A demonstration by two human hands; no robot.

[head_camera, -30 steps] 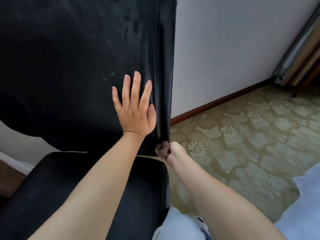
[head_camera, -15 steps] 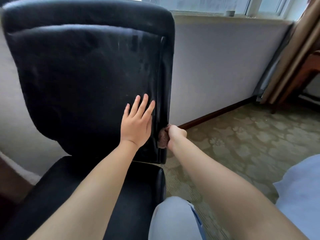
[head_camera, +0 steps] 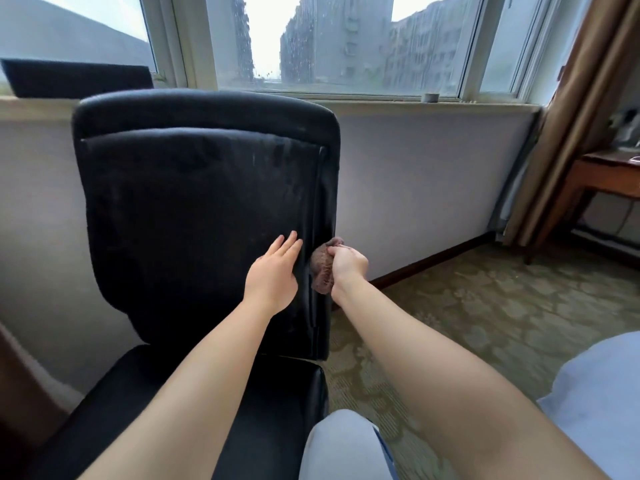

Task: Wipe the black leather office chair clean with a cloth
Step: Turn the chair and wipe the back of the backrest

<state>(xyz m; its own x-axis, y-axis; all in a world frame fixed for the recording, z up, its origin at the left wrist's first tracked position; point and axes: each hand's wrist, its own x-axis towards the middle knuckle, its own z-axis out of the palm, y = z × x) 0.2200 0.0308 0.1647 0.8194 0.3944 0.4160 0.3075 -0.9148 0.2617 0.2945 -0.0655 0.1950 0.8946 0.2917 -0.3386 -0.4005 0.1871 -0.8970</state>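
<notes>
Both hands on chair (head_camera: 194, 209) | left hand (head_camera: 272, 275) fingers flat | right hand (head_camera: 348, 265) fingers gripping cloth (head_camera: 322, 268)

A patterned green carpet (head_camera: 485, 323) is covering the floor at the frame's right. The black chair (head_camera: 207, 209) is standing on it at left, a wooden desk (head_camera: 602, 178) at far right.

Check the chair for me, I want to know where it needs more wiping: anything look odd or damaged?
No damage shows. The chair backrest carries pale dusty streaks and smudges near its upper right, above where the right hand holds the brown cloth.
</notes>
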